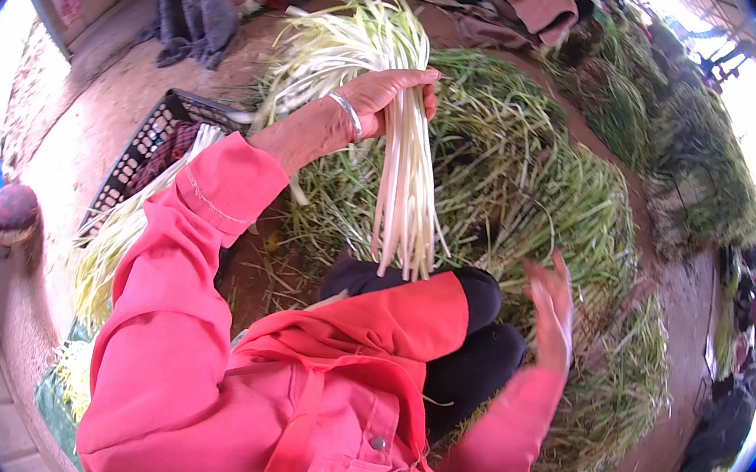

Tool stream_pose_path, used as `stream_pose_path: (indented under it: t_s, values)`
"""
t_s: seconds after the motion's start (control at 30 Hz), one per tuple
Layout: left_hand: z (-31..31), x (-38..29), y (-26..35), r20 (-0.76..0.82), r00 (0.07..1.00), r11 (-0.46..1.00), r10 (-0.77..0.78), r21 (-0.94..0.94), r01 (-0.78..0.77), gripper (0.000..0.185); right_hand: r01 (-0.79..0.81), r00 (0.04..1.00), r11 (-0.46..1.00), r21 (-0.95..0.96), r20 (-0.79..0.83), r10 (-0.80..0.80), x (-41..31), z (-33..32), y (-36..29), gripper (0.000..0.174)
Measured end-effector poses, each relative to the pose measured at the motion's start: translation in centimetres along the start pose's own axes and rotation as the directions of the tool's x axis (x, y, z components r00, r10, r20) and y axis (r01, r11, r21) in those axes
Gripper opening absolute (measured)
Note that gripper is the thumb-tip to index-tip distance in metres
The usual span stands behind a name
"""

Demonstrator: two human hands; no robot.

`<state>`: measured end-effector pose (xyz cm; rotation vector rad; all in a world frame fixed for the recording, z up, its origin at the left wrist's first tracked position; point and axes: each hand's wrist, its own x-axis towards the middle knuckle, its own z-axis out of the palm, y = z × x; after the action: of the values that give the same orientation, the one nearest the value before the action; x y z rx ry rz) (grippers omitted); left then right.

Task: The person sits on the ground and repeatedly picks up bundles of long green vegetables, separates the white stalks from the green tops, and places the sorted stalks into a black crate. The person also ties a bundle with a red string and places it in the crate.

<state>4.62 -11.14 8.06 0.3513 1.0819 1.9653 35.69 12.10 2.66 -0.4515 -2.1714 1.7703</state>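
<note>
My left hand (384, 99), with a silver bangle at its wrist, grips a bunch of long pale stalks (411, 197), which look like blanched chives. The white ends hang toward my knees, and the yellow-green leaf tips fan out beyond the hand. My right hand (550, 307) is raised at the right, blurred, its fingers apart and no bunch in it. One thin curved blade shows by its fingertips; I cannot tell whether they touch. Beneath both hands spreads a large heap of green leaves and stalks (502, 145). A red apron (375, 313) covers my lap.
At my left stands a black plastic crate (141, 150) with cloth inside. Pale stalks (113, 260) lie beside my left arm. A round-topped stool or post (13, 212) is farther left. More green bundles (699, 155) line the right, and other people sit ahead, partly seen.
</note>
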Motion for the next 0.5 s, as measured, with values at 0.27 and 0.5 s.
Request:
stream_pose_path:
  t_s: [0.27,0.5]
  values:
    - [5.6,1.2,-3.8,0.039,0.997,0.897,0.072,-0.439,-0.047,0.023,0.074,0.991,0.969,-0.235,0.126,-0.045,6.5,13.4,-5.0,0.07]
    - [3.2,-0.3,-7.0,0.137,0.989,0.811,0.063,-0.585,0.029,0.041,-0.021,0.976,0.932,-0.361,0.193,0.097,3.6,9.3,-3.0,0.043]
